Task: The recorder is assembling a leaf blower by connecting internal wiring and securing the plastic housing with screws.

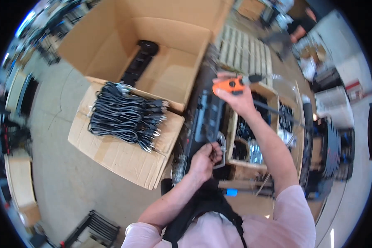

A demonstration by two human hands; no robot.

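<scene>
My right hand [239, 98] is raised and closed around an orange-handled cutter [230, 85] with a grey tip, held over the upper part of a long black device [204, 118] that stands on end between the boxes. Lower down, my left hand [203, 160] grips that device's near end, with a clear plastic wrap [221, 145] bunched beside the fingers.
A large open cardboard box [169, 72] holds another black device [139, 62]; a heap of black cables [126, 115] lies on its front flap. A wooden crate [256, 136] with black parts stands right. A pallet [246, 51], racks and a distant person lie beyond.
</scene>
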